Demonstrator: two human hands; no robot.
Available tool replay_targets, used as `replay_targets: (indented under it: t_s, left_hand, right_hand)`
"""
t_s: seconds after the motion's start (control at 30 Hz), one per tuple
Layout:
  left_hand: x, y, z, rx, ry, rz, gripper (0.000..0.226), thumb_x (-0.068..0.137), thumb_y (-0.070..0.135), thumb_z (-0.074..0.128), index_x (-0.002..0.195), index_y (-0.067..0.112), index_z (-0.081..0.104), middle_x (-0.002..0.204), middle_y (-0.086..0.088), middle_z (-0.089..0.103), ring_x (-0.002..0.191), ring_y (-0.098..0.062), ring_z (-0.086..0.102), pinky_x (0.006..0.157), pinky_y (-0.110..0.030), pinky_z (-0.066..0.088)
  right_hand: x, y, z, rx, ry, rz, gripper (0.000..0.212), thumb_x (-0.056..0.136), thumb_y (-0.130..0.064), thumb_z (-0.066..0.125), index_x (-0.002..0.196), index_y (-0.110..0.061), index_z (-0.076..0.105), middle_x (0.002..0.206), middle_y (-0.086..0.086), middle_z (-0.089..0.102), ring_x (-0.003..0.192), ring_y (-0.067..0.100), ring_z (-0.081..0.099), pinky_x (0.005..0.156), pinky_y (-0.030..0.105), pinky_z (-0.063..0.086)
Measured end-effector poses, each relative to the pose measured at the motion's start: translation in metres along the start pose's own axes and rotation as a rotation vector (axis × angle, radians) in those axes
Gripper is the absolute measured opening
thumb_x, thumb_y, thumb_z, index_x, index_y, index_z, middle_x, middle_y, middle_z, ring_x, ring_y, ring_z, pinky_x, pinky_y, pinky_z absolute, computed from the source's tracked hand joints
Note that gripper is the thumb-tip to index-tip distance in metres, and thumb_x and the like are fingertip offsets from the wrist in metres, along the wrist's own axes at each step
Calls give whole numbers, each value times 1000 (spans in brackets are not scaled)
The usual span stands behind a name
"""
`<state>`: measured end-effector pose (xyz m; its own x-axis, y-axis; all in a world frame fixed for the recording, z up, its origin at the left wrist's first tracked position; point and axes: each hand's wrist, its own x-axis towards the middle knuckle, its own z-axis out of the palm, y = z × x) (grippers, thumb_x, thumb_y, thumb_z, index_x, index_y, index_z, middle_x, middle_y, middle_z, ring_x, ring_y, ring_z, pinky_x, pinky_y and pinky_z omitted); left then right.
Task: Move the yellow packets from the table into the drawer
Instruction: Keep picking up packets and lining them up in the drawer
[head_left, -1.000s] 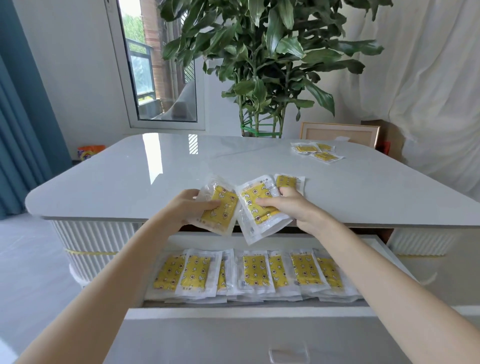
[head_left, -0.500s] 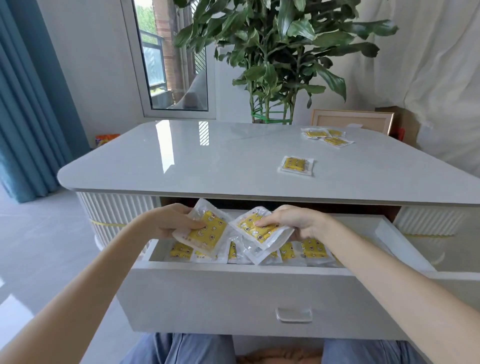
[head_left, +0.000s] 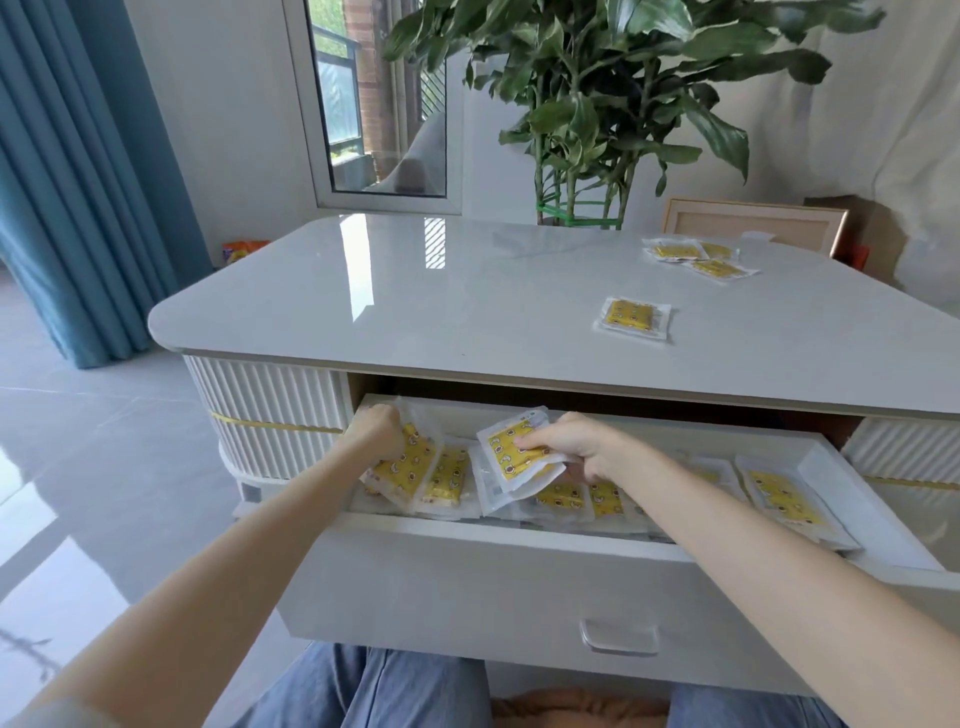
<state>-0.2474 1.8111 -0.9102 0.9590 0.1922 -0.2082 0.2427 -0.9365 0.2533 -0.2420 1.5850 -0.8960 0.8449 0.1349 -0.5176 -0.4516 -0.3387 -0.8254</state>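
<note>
The left hand (head_left: 376, 431) is inside the left end of the open drawer (head_left: 467, 582). It grips the left packet (head_left: 413, 465) at its upper edge, with fingers curled over it. This packet leans tilted on the drawer packets (head_left: 779, 493) that lie in a row below. The right hand (head_left: 576, 449) is near the middle of the drawer and pinches the right packet (head_left: 511, 457), one fingertip on its top face and the other fingers curled under its edge. Both bare forearms reach forward over the drawer's front wall. On the table (head_left: 467, 291) a lone packet (head_left: 632, 318) lies flat, right of the middle. The far packets (head_left: 696, 257) lie together at the back right.
</note>
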Motion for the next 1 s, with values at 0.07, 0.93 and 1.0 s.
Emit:
replay_targets:
  t_s: [0.07, 0.93, 1.0]
  left_hand:
    - [2, -1, 5, 59, 76, -4, 25, 85, -4, 49, 110, -5, 53, 105, -14, 58, 90, -26, 60, 62, -27, 45]
    - [11, 13, 16, 530, -343, 382, 123, 67, 40, 82, 151, 27, -7, 160, -3, -4, 147, -30, 1, 116, -54, 20]
    - [8, 21, 15, 500, -339, 403, 125, 66, 44, 81, 151, 26, -7, 160, -1, -8, 147, -30, -4, 115, -57, 19]
  right_hand:
    - [3, 0, 3, -9, 11, 8, 37, 85, -6, 69, 117, 1, 52, 92, 12, 71, 59, 15, 68, 53, 25, 55]
    - [23, 23, -3, -566, 354, -65, 42, 79, -36, 74, 104, -8, 54, 98, 3, 54, 93, 21, 55, 70, 26, 41]
    - [25, 23, -5, -608, 364, -64, 31, 80, -35, 72, 90, -11, 55, 92, 1, 55, 92, 22, 58, 70, 26, 43]
